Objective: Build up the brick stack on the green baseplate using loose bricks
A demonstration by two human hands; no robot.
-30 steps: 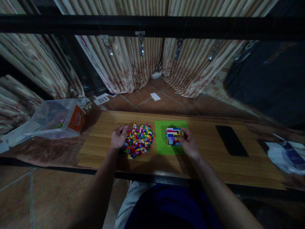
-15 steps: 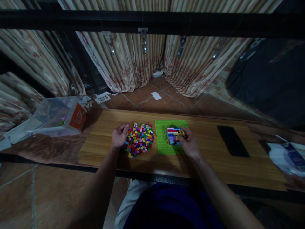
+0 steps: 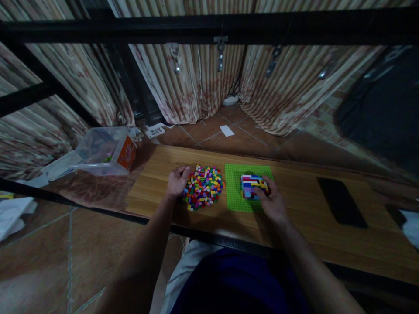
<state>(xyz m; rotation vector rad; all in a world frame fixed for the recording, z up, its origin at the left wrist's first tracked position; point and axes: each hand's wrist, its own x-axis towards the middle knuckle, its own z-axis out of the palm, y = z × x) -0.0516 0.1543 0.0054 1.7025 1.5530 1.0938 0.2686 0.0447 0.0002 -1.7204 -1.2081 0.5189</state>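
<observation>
A heap of small multicoloured toy bricks lies on the wooden tabletop. At the heap's left edge is my left hand, its fingers curled together; whatever may be between them is hidden. Beside the heap lies a green studded baseplate. On or just over it is a block built of coloured bricks, with rows of white, red, blue, purple and yellow. My right hand grips this block from the right, fingers behind and thumb in front. I cannot tell whether the block touches the plate.
To the right on the table lies a dark flat phone-like slab. A clear plastic box with an orange label stands at the left. Striped curtains hang beyond a black bar. White paper lies on the tiled floor.
The camera has turned left, so the whole scene sits further right in the picture. Both hands keep nearly the same places by the heap and the brick block.
</observation>
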